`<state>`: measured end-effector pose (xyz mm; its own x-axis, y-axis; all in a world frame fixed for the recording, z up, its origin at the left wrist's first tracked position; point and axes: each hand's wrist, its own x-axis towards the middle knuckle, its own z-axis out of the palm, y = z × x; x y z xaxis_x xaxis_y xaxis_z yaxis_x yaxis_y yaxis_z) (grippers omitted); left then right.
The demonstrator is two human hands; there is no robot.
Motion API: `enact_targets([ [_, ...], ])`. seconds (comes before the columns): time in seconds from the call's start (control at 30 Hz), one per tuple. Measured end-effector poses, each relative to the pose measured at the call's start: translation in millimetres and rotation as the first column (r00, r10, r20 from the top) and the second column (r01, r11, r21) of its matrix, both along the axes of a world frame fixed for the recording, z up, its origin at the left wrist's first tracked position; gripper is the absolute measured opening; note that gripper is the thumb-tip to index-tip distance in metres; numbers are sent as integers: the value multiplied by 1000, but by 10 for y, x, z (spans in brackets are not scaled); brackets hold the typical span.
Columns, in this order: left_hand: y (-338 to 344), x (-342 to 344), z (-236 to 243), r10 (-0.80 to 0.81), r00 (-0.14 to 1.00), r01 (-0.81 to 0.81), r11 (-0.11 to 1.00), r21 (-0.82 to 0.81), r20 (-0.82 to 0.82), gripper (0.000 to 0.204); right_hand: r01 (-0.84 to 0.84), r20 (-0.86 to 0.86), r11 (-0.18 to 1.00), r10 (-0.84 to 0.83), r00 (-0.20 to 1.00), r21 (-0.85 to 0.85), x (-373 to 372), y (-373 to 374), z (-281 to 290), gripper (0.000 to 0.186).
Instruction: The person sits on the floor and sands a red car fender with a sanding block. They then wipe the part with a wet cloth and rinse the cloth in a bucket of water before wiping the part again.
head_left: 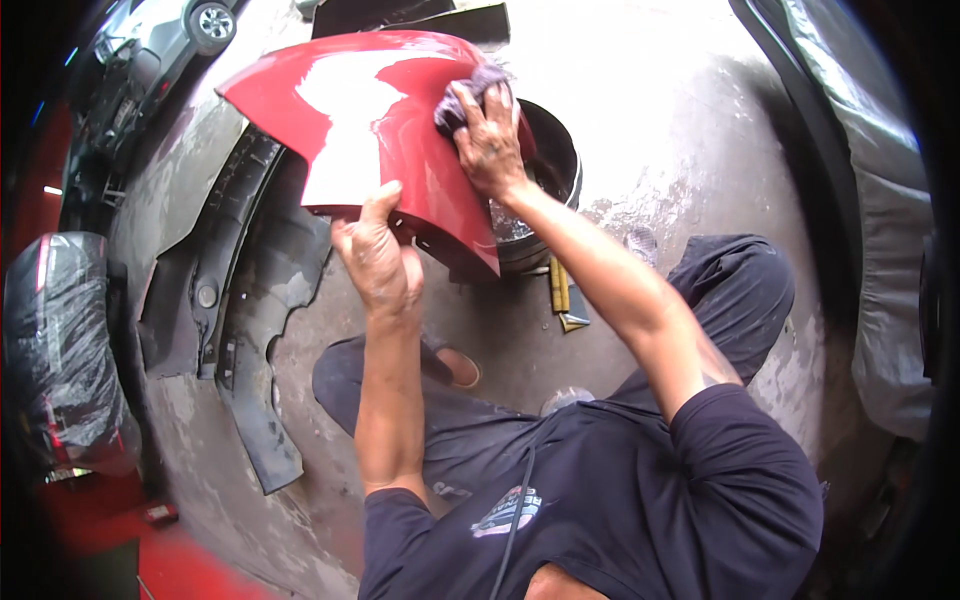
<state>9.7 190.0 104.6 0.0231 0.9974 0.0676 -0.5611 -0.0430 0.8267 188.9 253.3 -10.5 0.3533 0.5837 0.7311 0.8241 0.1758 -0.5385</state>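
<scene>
A glossy red car fender (420, 130) rests tilted over a round black tub (555, 140). My left hand (378, 258) grips the fender's near edge, thumb on top and fingers hidden beneath. On the panel's right side, my right hand (490, 145) presses a crumpled purple-grey cloth (462, 108) against the painted surface, fingers spread over it. Bright light reflects off the middle of the panel. The tub's inside shows only in part, since the fender covers its left side.
Black bumper parts (240, 290) lie on the floor to the left. Yellow sanding blocks (559, 288) sit by the tub's base. A plastic-wrapped piece (70, 350) stands far left, and a silver-covered vehicle (880, 220) lines the right. A car wheel (212, 24) shows at the upper left.
</scene>
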Motion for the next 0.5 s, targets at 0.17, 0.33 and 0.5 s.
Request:
enact_targets([
  [0.17, 16, -367, 22, 100, 995, -100, 995, 13, -7, 25, -45, -119, 992, 32, 992, -116, -61, -363, -278, 48],
  [0.33, -44, -767, 178, 120, 993, -117, 983, 143, -10, 36, -289, -225, 618, 182, 957, -731, 490, -399, -581, 32],
  [0.5, -129, -862, 194, 146, 987, -136, 981, 135, -66, 41, -287, -170, 116, 579, 798, -951, 740, 154, -1181, 37],
])
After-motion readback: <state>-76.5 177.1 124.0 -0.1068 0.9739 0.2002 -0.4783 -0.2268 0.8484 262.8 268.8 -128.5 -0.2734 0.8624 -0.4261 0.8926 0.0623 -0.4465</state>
